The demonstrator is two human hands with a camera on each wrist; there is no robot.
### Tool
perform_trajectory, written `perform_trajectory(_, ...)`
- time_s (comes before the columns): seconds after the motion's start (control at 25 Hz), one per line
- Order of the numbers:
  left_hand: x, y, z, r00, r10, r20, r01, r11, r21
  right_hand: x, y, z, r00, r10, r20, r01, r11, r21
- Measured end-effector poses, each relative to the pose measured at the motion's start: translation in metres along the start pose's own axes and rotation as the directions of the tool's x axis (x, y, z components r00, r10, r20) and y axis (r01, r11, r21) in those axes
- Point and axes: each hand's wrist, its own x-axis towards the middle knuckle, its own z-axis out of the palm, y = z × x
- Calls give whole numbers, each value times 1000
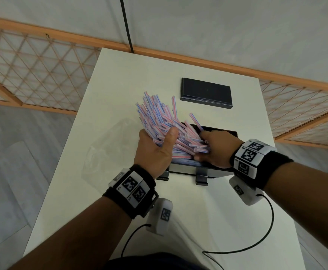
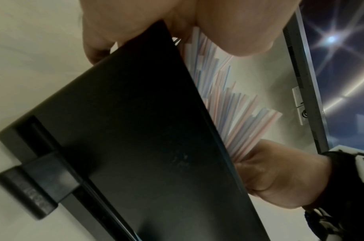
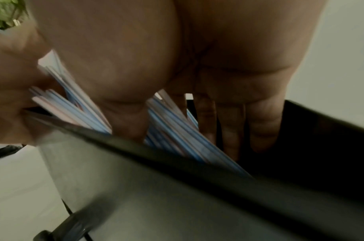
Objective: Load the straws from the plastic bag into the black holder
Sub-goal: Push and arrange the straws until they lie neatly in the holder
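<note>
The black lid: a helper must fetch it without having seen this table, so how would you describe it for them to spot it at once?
Start at the white table and look to its far end, beyond the hands and the fanned straws. The black lid lies flat there by itself, touching nothing. Unlike the black holder nearer the person, which is an open box with straws in it, it is a thin closed slab.

A white table (image 1: 120, 78) carries everything. The black holder (image 1: 219, 173) stands on it near the middle, and a flat black lid (image 1: 206, 92) lies well apart on the far side. To the holder's left a crumpled clear plastic bag (image 1: 108, 151) lies on the tabletop.
</note>
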Motion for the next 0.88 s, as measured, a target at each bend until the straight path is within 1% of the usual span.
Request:
perform_trajectory(0.12,-1,1,0,1000,2,2,-2,1000,-13,0,-9,-2,999,-25,24,25,999,22)
perform_trajectory(0.24,1,3,0,1000,15,-28,-16,999,-48,-5,-19,-17,994,-106,4,106,994,-10)
perform_trajectory(0.36,4,6,0,999,-21,-45,16,993,-114,-8,-26,-35,983,-183,26,185,980,-75)
perform_trajectory(0.44,5,7,0,996,-64,-55,54,985,-163,-5,-28,-40,980,-180,84,189,976,-113)
perform_trajectory(0.48,6,7,1,995,-77,-59,66,983,-171,-3,-28,-41,983,-161,87,171,978,-119)
perform_trajectory(0.52,6,8,0,994,-88,-60,76,983,-168,0,-26,-41,989,-136,63,143,983,-114)
perform_trajectory(0.64,4,11,1,994,-100,-51,92,985,-145,3,-20,-38,995,-48,-85,45,998,-37)
perform_trajectory(0.72,4,11,0,994,-102,-45,96,987,-130,-1,-15,-35,989,-38,-143,40,999,9)
perform_trajectory(0.8,4,9,0,994,-104,-42,98,987,-124,-8,-7,-33,981,-30,-190,34,999,18)
perform_trajectory(0.88,4,7,1,995,-94,-35,89,989,-122,-12,4,-30,973,24,-230,-15,999,40)
